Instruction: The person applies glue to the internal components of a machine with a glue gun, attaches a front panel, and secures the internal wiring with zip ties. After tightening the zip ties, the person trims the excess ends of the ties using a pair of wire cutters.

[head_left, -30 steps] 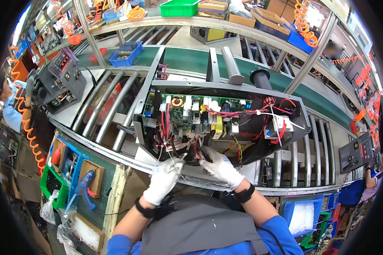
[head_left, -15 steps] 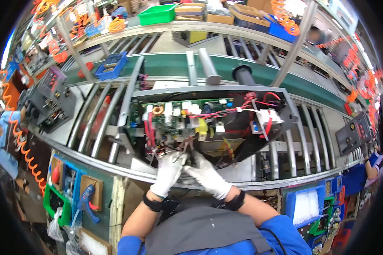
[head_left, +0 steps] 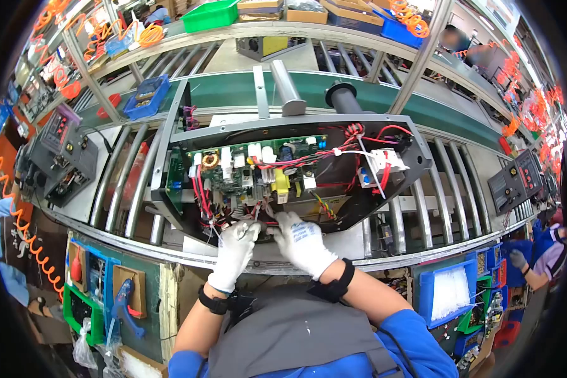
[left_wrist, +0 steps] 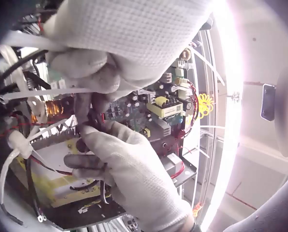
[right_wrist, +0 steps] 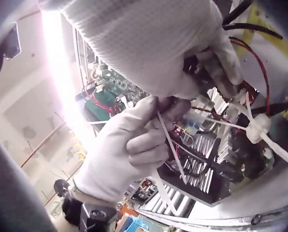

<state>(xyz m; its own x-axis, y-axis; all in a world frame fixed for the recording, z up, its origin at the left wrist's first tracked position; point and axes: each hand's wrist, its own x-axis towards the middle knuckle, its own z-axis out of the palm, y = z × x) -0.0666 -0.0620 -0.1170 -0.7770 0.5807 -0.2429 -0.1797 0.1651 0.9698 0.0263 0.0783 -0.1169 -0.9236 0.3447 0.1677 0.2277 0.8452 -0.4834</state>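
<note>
An open metal chassis [head_left: 277, 126] with a green circuit board [head_left: 217, 170] stands on the rollers in front of me. Both hands wear white gloves and meet at its near side, among the wires below the board. My left hand [head_left: 238, 242] has its fingers curled and pinches a white cable tie [right_wrist: 171, 145], whose tail hangs down in the right wrist view. Close beside it, the right hand [head_left: 303, 242] grips black wires with thumb and fingers, partly hidden by the glove. A knotted white tie [left_wrist: 20, 144] bundles other wires nearby.
Metal rollers [head_left: 129, 179] run on both sides of the chassis. On the left bench lie a blue-handled tool [head_left: 125, 302] and a green bin [head_left: 82, 312]. A blue bin [head_left: 450, 293] of white strips stands at right. Control units [head_left: 516, 183] sit at both ends.
The head view has shifted, so the chassis appears farther left. My hands drew together at the wires, and the right hand now shows its back more, beside the left fingertips.
</note>
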